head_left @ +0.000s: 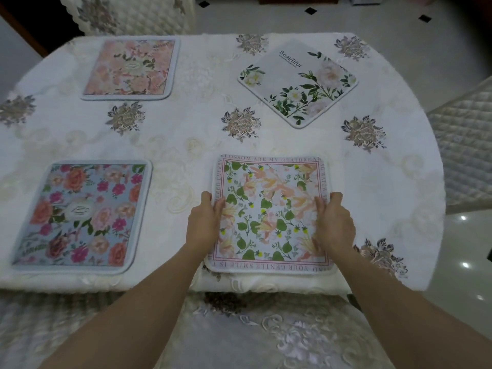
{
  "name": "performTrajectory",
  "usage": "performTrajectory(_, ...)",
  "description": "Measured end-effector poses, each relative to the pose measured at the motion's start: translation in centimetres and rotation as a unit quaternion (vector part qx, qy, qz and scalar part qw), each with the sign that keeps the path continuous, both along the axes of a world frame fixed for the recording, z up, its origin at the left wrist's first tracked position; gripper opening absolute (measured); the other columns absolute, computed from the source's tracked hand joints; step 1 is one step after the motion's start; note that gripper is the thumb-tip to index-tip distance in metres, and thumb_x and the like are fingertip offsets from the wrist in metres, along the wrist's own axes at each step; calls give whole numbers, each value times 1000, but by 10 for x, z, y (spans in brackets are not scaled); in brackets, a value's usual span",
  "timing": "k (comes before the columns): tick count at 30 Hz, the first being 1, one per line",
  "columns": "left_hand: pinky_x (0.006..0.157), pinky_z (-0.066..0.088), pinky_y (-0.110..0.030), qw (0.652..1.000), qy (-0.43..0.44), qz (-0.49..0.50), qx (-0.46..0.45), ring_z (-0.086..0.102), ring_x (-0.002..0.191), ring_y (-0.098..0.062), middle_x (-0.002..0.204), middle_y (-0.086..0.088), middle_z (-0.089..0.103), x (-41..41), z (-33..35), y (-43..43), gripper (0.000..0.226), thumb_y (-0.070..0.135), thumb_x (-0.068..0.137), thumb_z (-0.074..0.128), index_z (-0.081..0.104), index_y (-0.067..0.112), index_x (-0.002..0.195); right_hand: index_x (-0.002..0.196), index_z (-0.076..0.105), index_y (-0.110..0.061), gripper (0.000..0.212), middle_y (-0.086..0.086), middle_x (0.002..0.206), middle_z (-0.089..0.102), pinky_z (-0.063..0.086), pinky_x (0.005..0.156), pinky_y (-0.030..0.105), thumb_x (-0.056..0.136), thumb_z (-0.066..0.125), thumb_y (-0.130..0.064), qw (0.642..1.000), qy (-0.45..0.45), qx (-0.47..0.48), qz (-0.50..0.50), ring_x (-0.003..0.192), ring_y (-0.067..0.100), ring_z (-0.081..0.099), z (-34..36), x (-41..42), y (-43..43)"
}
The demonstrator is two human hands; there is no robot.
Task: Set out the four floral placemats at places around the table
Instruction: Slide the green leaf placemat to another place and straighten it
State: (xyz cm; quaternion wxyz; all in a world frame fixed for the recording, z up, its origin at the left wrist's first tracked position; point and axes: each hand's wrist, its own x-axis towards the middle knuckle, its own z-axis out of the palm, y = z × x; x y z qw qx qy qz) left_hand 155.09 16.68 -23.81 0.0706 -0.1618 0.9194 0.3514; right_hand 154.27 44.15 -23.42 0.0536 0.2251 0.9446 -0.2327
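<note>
Several floral placemats lie on the white embroidered tablecloth (191, 134). A pink-bordered placemat with green leaves and peach lilies (269, 211) lies at the near right edge. My left hand (203, 219) grips its left edge, thumb on top. My right hand (334, 222) grips its right edge the same way. A blue placemat with red and magenta roses (80, 217) lies at the near left. A pale pink blossom placemat (130, 69) lies at the far left. A white placemat with green sprays and the word "Beautiful" (298, 81) lies at the far right, turned like a diamond.
A quilted chair back (138, 14) stands beyond the table's far edge. Another quilted chair (466, 145) stands at the right. A chair seat with a lace cover (253, 331) is just below me. Glossy tiled floor (466, 249) shows at the right.
</note>
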Motion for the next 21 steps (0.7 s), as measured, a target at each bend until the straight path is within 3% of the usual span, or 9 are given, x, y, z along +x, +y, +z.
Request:
performTrajectory(5, 53, 38, -35, 998, -33, 8, -54, 57, 65, -30, 81, -15, 63, 0, 5, 5, 34, 45, 103, 40, 42, 10, 99, 110, 39, -10, 36, 9, 76, 52, 38, 56, 36, 102, 33, -44, 1000, 2, 2, -8, 63, 29, 50, 0, 1, 0)
performTrajectory(8, 55, 41, -35, 979, -44, -14, -199, 59, 67, -31, 82, -11, 64, 4, 7, 6, 43, 51, 101, 37, 47, 10, 101, 105, 40, -11, 36, 8, 76, 53, 39, 56, 36, 100, 38, -46, 1000, -6, 27, -8, 63, 30, 50, 1, 0, 3)
performTrajectory(11, 54, 41, -35, 962, 8, -25, -271, 60, 78, -31, 93, -13, 61, 6, 10, 7, 44, 50, 96, 48, 52, 6, 102, 104, 47, -6, 40, 14, 91, 57, 42, 58, 37, 95, 52, -44, 994, 47, 100, 3, 76, 34, 55, -1, 4, 7)
performTrajectory(14, 78, 48, -42, 953, 54, -57, -293, 51, 107, -30, 119, -14, 53, 1, 7, 17, 44, 35, 89, 55, 50, 8, 123, 113, 54, -3, 32, 18, 106, 56, 44, 70, 43, 91, 60, -26, 972, 128, 176, 83, 91, 34, 53, -4, 4, -2)
performTrajectory(17, 112, 35, -48, 947, 99, -194, -234, 34, 142, -28, 155, -10, 36, -6, 0, 47, 62, 29, 91, 51, 34, 14, 148, 130, 52, -4, 38, 16, 131, 55, 40, 101, 46, 95, 50, -20, 955, 165, 115, 219, 120, 32, 49, -9, -4, -36)
performTrajectory(19, 121, 23, -49, 934, 93, -271, -215, 19, 151, -24, 164, -5, 22, -9, -12, 65, 63, 36, 98, 38, 23, 17, 155, 143, 40, -4, 49, 17, 150, 40, 28, 116, 49, 99, 43, -24, 942, 120, 102, 297, 140, 32, 33, -16, -9, -62)
performTrajectory(21, 121, 22, -49, 930, 78, -287, -215, 12, 153, -19, 165, 0, 18, -8, -24, 68, 59, 38, 101, 27, 21, 18, 157, 150, 27, -6, 55, 15, 158, 26, 16, 121, 44, 101, 34, -29, 937, 72, 97, 327, 148, 27, 18, -25, -9, -76)
